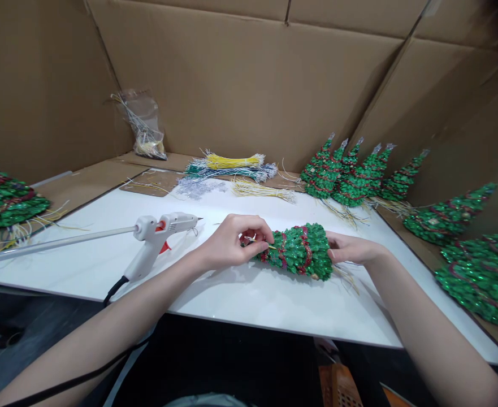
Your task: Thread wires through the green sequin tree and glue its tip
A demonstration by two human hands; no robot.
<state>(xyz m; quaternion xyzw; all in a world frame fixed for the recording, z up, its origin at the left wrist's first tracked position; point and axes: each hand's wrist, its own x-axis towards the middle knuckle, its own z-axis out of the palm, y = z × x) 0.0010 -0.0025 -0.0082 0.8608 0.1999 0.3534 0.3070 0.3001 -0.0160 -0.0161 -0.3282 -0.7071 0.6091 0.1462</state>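
Observation:
A small green Christmas tree [306, 251] with red garlands lies on its side over the white board [249, 299], its top toward the left. My left hand [244, 240] is closed in a pinch at the narrow end, with a thin yellow-green piece at the fingertips. My right hand [346, 249] holds the wide base, its fingers partly hidden behind and inside it. Thin wires [348, 277] trail out from the base below my right hand. Left of my left hand, a white glue gun [151, 243] with a long glue stick rests on the board.
Several finished-looking trees [356, 175] stand at the back right, with more along the right edge [486, 277]. Another tree [7, 198] is at the far left. Yellow wire bundles [235, 161] and a plastic bag [147, 127] lie near the cardboard wall [240, 85]. A black cord crosses my left forearm.

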